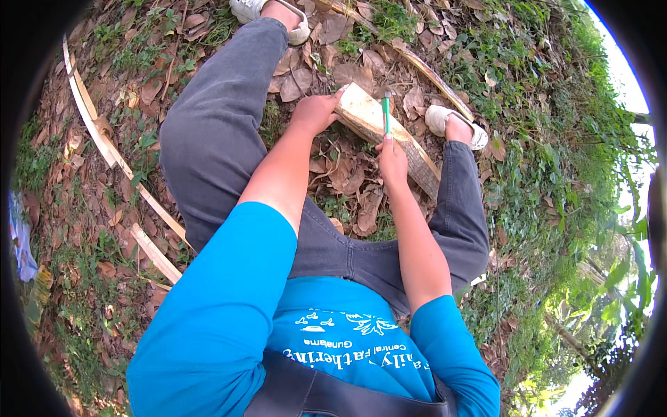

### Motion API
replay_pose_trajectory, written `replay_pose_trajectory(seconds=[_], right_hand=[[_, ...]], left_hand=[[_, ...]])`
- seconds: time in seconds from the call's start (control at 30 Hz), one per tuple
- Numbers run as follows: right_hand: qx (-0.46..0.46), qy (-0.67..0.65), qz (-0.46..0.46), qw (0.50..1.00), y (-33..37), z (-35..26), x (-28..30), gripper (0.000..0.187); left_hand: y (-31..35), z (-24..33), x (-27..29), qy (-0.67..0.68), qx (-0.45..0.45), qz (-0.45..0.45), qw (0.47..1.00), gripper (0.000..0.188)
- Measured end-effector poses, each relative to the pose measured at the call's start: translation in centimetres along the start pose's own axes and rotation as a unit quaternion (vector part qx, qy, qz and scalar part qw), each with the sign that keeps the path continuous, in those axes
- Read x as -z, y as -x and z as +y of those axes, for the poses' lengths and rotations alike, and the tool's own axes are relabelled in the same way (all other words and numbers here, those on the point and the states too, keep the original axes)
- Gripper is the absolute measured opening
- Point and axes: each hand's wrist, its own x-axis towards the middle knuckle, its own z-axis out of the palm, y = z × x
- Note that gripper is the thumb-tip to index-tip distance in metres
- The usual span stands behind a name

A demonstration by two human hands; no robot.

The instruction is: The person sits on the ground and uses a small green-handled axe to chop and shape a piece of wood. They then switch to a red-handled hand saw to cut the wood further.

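Leaf-littered ground [118,62] with patches of green growth fills most of the frame, curving at the rim into denser greenery [590,132] along the right edge. A seated person in a teal shirt [208,299] and dark grey trousers [212,121] occupies the centre, legs spread toward the top of the frame. A long pale wood strip [139,184] runs down the left side; a shorter wood piece [155,254] lies at lower left. Another strip [432,75] crosses the upper right of centre.

Between the legs, slightly above and right of the frame centre, sits the wood block [415,157]. It is elongated and set diagonally, from upper centre down toward the trouser leg at right. Its upper face is flat, pale yellow and cut bare; its side retains rough, grey-brown bark. The upper-left end is broad and angular.

The left hand [316,113] grasps the block at this upper-left end, fingers bent against its edge. The right hand [393,162] is closed around the green handle of a slim tool [386,115]. Its small metal end overlaps the pale face; contact cannot be determined.
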Motion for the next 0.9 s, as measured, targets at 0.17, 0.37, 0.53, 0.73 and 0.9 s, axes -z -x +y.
replay_pose_trajectory(seconds=[0.17, 0.37, 0.53, 0.73, 0.9], right_hand=[[0.140, -0.311, -0.027, 0.940, 8.0, -6.2, 3.8, 0.052], [0.292, -0.346, 0.035, 0.891, 8.1, -5.3, 1.2, 0.061], [-0.083, -0.034, -0.095, 0.991, 0.7, 0.0, -1.5, 0.057], [0.030, -0.291, -0.020, 0.956, 6.7, -5.2, 4.1, 0.052], [0.318, -0.464, 0.031, 0.826, 11.0, -10.9, 6.4, 0.058]], left_hand=[[0.8, -1.4, -1.9, 0.037, 0.001, 0.030, 0.999, 0.075], [0.6, -2.0, -1.4, 0.060, 0.004, 0.040, 0.997, 0.075], [-0.1, -0.9, -1.2, 0.042, 0.006, 0.021, 0.999, 0.073], [-0.3, -1.5, -1.3, 0.048, 0.003, 0.037, 0.998, 0.072], [0.5, -2.7, -2.2, 0.066, -0.007, 0.053, 0.996, 0.073]])
